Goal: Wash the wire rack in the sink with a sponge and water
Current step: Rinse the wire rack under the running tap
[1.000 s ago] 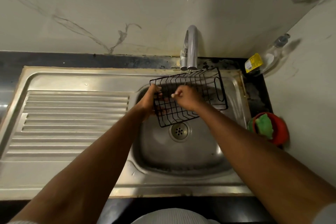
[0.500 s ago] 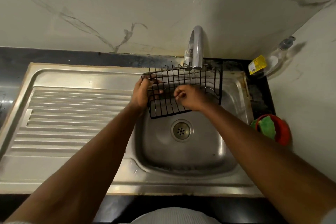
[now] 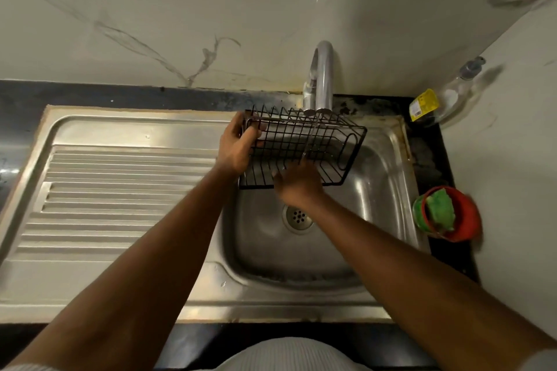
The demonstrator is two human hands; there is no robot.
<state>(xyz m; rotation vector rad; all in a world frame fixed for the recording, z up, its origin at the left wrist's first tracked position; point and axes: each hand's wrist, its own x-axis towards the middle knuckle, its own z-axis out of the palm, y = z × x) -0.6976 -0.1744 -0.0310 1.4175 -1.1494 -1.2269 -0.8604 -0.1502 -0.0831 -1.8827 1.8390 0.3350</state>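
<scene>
A black wire rack (image 3: 313,144) hangs over the steel sink basin (image 3: 376,190), right under the tap (image 3: 322,78), with a thin stream of water falling through it. My left hand (image 3: 236,147) grips the rack's left end. My right hand (image 3: 297,184) is at the rack's near edge with its fingers reaching up against the wires. The green sponge (image 3: 441,211) lies in a red bowl (image 3: 464,214) on the counter right of the sink, away from both hands.
A ribbed steel draining board (image 3: 120,190) stretches left of the basin. A clear soap bottle with a yellow label (image 3: 440,99) leans in the back right corner. Marble walls close the back and right side. The drain (image 3: 298,215) sits in the basin's middle.
The rack has been turned and lifted under the tap, so its long side now faces me. My right hand moved from inside the rack to its near edge.
</scene>
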